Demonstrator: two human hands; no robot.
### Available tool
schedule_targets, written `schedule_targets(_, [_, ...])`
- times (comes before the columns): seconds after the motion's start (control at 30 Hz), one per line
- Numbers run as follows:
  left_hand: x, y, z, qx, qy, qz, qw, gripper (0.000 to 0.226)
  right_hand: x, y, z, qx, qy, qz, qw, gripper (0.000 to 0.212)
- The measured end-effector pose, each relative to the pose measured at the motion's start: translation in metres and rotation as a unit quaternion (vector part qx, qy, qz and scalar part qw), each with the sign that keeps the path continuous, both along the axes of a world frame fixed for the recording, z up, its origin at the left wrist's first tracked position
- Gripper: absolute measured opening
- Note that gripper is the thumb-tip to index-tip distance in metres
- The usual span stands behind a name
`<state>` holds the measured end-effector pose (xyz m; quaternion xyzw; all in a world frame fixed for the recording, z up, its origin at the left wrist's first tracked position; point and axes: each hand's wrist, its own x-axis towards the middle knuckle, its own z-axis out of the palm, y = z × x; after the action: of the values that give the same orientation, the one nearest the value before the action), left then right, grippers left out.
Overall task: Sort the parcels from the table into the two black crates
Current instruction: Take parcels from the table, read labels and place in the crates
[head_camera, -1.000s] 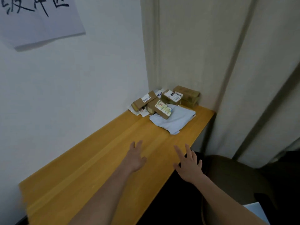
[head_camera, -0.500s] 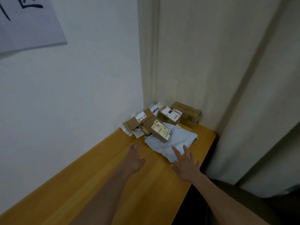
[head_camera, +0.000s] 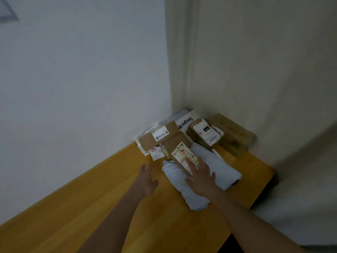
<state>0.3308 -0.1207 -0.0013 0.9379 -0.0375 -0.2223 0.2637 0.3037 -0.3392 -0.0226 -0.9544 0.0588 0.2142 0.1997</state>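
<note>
Parcels point(head_camera: 184, 157), four cardboard boxes, one grey bag point(head_camera: 215, 167)

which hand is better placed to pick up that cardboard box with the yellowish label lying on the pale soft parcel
Probably the right hand. Its spread fingers already reach over the near end of the box on the soft parcel. The left hand is open over bare table, off to the box's left.
</note>
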Motion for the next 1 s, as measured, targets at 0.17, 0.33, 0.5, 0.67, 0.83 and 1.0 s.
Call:
schedule_targets(0.17, [0.026,-0.043,-0.007,-0.018,-0.012,-0.002,1.000,0.067,0.052,-0.044,-0.017,0.036,0.017,0.006,0.999,0.074])
schedule_targets(0.33, [0.047,-0.061,-0.016,-0.036,-0.025,0.014,0.999,0.063,0.090,-0.061,-0.030,0.057,0.022,0.017,0.998,0.069])
schedule_targets(0.5, [0.070,-0.056,-0.032,-0.013,0.030,0.080,0.996,0.074,0.104,-0.053,-0.045,0.079,0.041,0.030,0.996,0.075])
schedule_targets(0.67, [0.100,-0.056,-0.039,-0.062,-0.031,0.156,0.985,0.068,0.111,-0.055,-0.058,0.059,0.051,0.039,0.996,0.078])
schedule_targets(0.83, [0.126,-0.063,-0.041,-0.098,-0.078,0.278,0.952,0.046,0.120,-0.051,-0.078,0.036,0.061,0.050,0.996,0.075])
schedule_targets(1.0, [0.142,-0.061,-0.051,-0.114,-0.099,0.306,0.940,0.048,0.132,-0.041,-0.087,0.015,0.062,0.042,0.997,0.071])
